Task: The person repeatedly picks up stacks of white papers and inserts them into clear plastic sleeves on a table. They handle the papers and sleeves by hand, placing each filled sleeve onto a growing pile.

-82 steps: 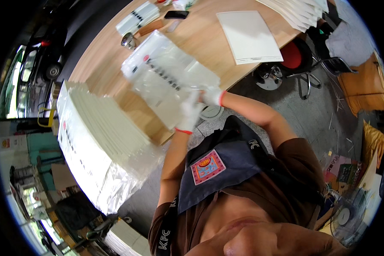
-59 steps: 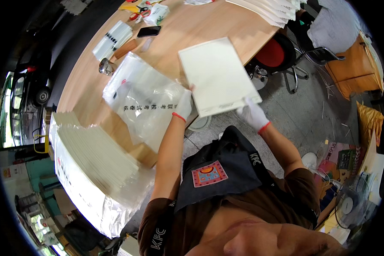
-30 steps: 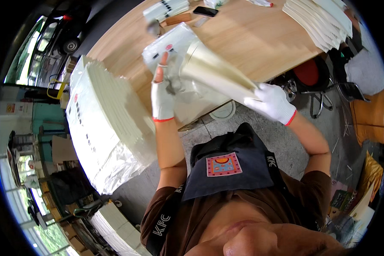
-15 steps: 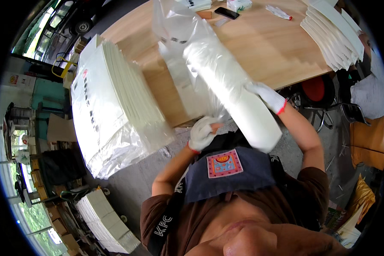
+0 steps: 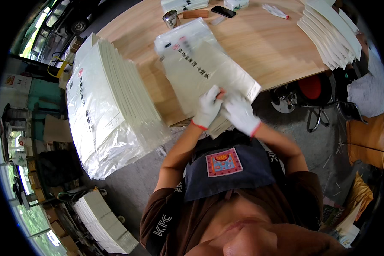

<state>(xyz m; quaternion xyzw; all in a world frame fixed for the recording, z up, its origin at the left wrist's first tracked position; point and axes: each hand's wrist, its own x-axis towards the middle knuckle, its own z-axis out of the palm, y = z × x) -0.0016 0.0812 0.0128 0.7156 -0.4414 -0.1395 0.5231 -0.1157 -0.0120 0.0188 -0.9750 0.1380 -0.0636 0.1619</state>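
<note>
A flat clear plastic bag (image 5: 219, 70) with dark print, with pale sheets showing through, lies slantwise on the wooden table, over other pale packets. At its near end, my left hand (image 5: 207, 107), in a white glove with a red cuff, is closed on the bag's edge; a bare fingertip pokes out. Right beside it is my right hand (image 5: 240, 112), gloved the same way, over the bag's near edge, its fingers smeared by motion. Below both hands, the edges of pale sheets (image 5: 221, 126) stick out past the table's edge.
To the left stands a tall pile of plastic-wrapped sheet packets (image 5: 100, 106). Along the far side are a metal cup (image 5: 171, 19), a brown block (image 5: 195, 14), a phone (image 5: 223, 11) and a glove (image 5: 276, 11). White sheets (image 5: 328, 36) are stacked at right, near another person and a red-seated stool (image 5: 311, 87).
The raised, plastic-covered white bundle is down flat on the table. My right hand has come left and nearer, beside my left hand. The metal cup is now uncovered.
</note>
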